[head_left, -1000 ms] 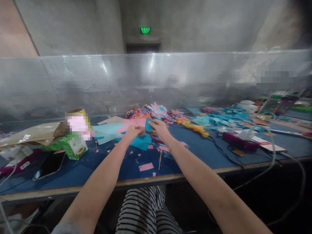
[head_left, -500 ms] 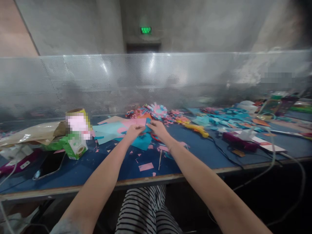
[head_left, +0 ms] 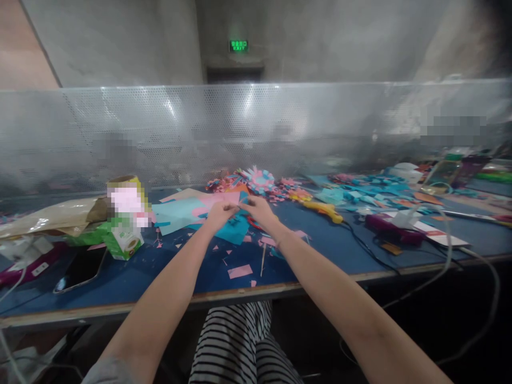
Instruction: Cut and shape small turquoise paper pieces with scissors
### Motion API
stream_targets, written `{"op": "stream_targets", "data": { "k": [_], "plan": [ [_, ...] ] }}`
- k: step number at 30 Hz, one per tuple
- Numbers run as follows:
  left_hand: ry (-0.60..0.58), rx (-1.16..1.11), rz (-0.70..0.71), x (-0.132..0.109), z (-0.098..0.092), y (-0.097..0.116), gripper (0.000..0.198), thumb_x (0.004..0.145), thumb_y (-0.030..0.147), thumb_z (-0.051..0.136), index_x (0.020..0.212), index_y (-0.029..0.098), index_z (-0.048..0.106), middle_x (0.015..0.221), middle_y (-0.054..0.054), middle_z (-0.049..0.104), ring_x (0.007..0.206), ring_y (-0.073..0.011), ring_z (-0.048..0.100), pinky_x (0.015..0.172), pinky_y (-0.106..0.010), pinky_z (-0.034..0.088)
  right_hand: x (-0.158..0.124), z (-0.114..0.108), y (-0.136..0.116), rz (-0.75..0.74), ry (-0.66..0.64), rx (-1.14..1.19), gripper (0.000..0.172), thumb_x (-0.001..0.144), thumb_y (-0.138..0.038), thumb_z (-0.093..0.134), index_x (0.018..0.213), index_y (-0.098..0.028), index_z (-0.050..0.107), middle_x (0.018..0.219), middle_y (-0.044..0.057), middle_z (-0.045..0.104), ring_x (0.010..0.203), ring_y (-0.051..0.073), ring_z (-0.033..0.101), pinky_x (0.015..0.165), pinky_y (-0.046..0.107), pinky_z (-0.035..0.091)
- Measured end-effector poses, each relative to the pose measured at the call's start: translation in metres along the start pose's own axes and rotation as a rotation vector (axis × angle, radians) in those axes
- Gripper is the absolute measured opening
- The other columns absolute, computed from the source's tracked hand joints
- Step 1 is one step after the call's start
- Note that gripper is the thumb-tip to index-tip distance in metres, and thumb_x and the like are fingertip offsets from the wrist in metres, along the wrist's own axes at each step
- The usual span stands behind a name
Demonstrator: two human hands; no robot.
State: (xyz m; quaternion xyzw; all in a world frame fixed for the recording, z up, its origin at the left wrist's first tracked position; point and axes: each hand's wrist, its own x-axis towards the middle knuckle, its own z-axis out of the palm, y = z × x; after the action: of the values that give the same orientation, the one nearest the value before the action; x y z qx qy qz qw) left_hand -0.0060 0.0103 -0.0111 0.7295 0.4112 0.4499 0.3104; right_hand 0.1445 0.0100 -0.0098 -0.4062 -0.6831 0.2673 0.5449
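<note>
My left hand (head_left: 221, 214) and my right hand (head_left: 258, 209) meet fingertip to fingertip over the paper on the table. Both are closed in a pinch. A small piece of blue paper (head_left: 244, 197) shows at my right fingertips; what my left fingers pinch is too small to make out. Beneath and beside my hands lie pink paper (head_left: 212, 198), a light blue sheet (head_left: 176, 214) and a darker teal sheet (head_left: 234, 233). Just behind them sits a pink, white and blue fringed paper flower (head_left: 259, 180). Red scissor-like handles, partly hidden, are by my right wrist.
A yellow glue gun (head_left: 325, 209) lies to the right with its black cord. Blue paper cuttings (head_left: 360, 189) spread behind it, near a purple power strip (head_left: 394, 230). At left are a phone (head_left: 82, 269) and a green box (head_left: 122, 240). A perforated screen (head_left: 160, 133) closes the back.
My fingers have shifted slightly against each other, still pinched together at the same spot. The view has moved a little; the things on the table lie as before.
</note>
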Motion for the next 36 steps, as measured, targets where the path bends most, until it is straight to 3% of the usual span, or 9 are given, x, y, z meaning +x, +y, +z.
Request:
{"op": "stream_targets", "data": {
  "k": [5,14,23,28,33,36],
  "plan": [
    [0.027,0.078,0.062,-0.001,-0.001,0.004,0.017,0.067,0.031,0.055,0.066,0.014,0.06,0.052,0.002,0.052,0.051,-0.0099,0.048,0.052,-0.022,0.037,-0.001,0.003,0.002,0.047,0.017,0.137,0.024,0.059,-0.04,0.06,0.061,-0.016,0.056,0.052,-0.003,0.045,0.051,0.009,0.038,0.048,0.022,0.03],
    [0.068,0.175,0.084,-0.003,0.006,0.007,0.016,0.069,0.03,0.052,0.065,0.015,0.059,0.052,0.002,0.054,0.051,-0.0105,0.048,0.052,-0.022,0.037,0.001,0.006,0.004,0.19,0.067,0.401,0.033,0.053,-0.047,0.064,0.06,-0.017,0.051,0.047,-0.006,0.037,0.044,0.007,0.035,0.042,0.022,0.03],
    [0.052,0.086,0.028,-0.003,0.01,0.003,0.016,0.067,0.03,0.053,0.066,0.015,0.059,0.053,0.002,0.056,0.049,-0.0102,0.05,0.05,-0.021,0.039,-0.004,0.001,-0.007,0.198,0.073,0.307,0.033,0.055,-0.045,0.062,0.064,-0.014,0.057,0.05,-0.004,0.044,0.046,0.007,0.036,0.044,0.022,0.03],
    [0.034,-0.005,-0.015,-0.004,0.011,0.004,0.026,0.067,0.04,0.055,0.063,0.014,0.057,0.049,0.003,0.051,0.045,-0.009,0.046,0.046,-0.021,0.038,-0.004,0.0,-0.007,0.205,0.058,0.295,0.034,0.051,-0.045,0.066,0.063,-0.013,0.06,0.049,-0.004,0.045,0.045,0.006,0.035,0.044,0.022,0.029],
    [0.034,0.026,0.034,-0.005,0.011,0.005,0.031,0.067,0.044,0.054,0.058,0.015,0.054,0.047,0.004,0.045,0.044,-0.0078,0.04,0.044,-0.021,0.032,-0.003,0.002,-0.002,0.204,0.05,0.364,0.031,0.049,-0.044,0.068,0.054,-0.015,0.057,0.041,-0.006,0.038,0.041,0.005,0.029,0.041,0.022,0.025],
    [0.026,-0.03,0.009,-0.004,0.011,0.005,0.028,0.066,0.043,0.055,0.061,0.015,0.054,0.049,0.005,0.045,0.046,-0.0079,0.041,0.046,-0.021,0.035,-0.001,0.003,0.002,0.233,0.036,0.494,0.031,0.048,-0.043,0.069,0.055,-0.015,0.058,0.044,-0.004,0.046,0.043,0.007,0.038,0.044,0.022,0.031]
  ]
}}
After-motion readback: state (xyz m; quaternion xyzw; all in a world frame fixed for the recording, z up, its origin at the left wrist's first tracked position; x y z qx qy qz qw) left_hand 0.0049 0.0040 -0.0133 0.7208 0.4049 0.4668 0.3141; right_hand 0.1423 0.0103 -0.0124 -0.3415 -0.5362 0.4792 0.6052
